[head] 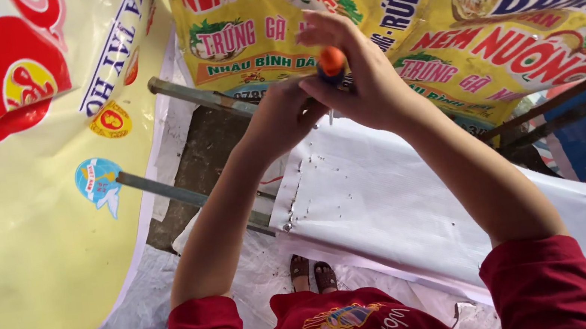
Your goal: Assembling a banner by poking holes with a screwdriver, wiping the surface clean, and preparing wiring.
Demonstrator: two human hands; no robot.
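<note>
Both hands met above the metal frame (201,97). The right hand (361,76) gripped an orange-handled tool (331,61), fingers closed around it, held up at the yellow banner (439,17). The left hand (279,113) closed beside it, touching the tool.

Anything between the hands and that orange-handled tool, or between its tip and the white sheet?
Nothing visible between them: the right hand grips the orange-handled tool and the left hand meets it from the other side. The hands hide the tip, so its path to the white sheet cannot be judged.
</note>
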